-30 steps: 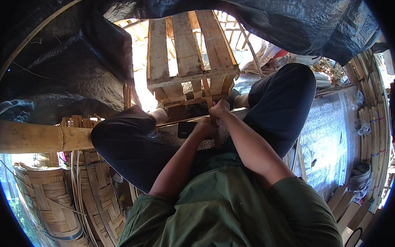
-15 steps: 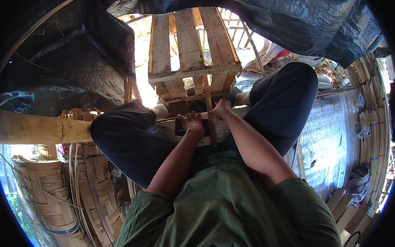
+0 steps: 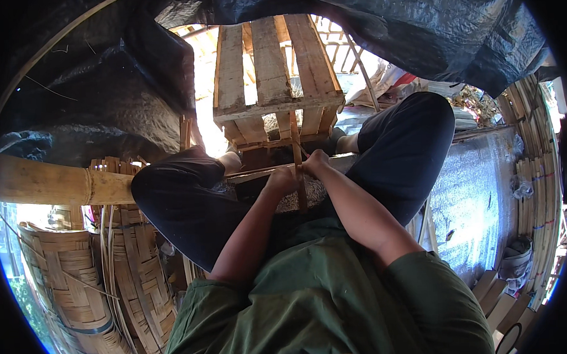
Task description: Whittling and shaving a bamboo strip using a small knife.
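No text, label, number or sign can be read in this view. To the right of the wooden crate (image 3: 258,65), a pale sack (image 3: 385,78) shows a red patch (image 3: 405,78), but no letters are clear on it.

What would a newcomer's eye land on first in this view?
Probably the slatted wooden crate at top centre, backlit by glare and framed by black plastic sheeting. Just below it, the left hand and right hand meet at a narrow brown strip between the knees. A shiny silvery sheet glares at the right.
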Motion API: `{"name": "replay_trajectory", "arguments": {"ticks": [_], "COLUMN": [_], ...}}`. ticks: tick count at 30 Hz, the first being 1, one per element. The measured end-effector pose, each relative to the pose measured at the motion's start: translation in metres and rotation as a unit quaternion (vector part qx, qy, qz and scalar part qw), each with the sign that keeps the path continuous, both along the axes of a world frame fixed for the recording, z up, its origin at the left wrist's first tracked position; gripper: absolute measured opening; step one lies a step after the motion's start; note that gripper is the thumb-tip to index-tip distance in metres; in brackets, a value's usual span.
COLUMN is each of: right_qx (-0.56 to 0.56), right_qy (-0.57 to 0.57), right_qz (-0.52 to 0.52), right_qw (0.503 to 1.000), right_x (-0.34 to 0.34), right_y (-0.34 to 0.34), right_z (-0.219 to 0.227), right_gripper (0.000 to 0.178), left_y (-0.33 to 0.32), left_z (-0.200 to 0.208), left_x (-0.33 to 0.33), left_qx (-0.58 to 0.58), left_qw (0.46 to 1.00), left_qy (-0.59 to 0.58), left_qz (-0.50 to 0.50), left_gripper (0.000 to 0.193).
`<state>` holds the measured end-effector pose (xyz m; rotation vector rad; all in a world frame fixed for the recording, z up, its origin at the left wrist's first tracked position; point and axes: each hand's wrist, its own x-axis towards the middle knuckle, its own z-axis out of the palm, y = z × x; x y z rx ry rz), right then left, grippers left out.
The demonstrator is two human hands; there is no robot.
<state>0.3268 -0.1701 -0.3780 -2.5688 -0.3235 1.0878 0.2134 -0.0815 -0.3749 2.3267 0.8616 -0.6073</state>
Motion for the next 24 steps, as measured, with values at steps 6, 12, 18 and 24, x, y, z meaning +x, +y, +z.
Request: {"name": "replay_trajectory", "arguments": {"ticks": [6,12,18,24], "right_qx": [0.028,-0.012,0.058,0.055], "right_qy": [0.083,-0.112,0.099,-0.006], "right_qz": [-0.267,-0.18,-0.349,-0.334], "right_qw": [0.96,0.977,0.93,0.941], "right_x": [0.025,0.009,0.004,0.012], "right_y": [-0.009,-0.006,0.012,0.025], "right_z": [-0.042,-0.029,0.007,-0.033], "right_gripper": [0.029,0.035,0.037,0.041], "left_y": [-0.011,-0.018,-0.019,-0.005], "left_z": [-0.002,-0.002,-0.013,-0.033], "left_x": [0.01,0.018,0.027,0.046], "left_qx": [-0.121,-0.092,-0.013,0.027], "left_qw": [0.983,0.991,0.983,0.99], "left_qy": [-0.128,-0.067,-0.152,-0.121], "left_qz": [0.042,0.071,0.101,0.068], "left_gripper": [0.048,0.055,0.064,0.044]}}
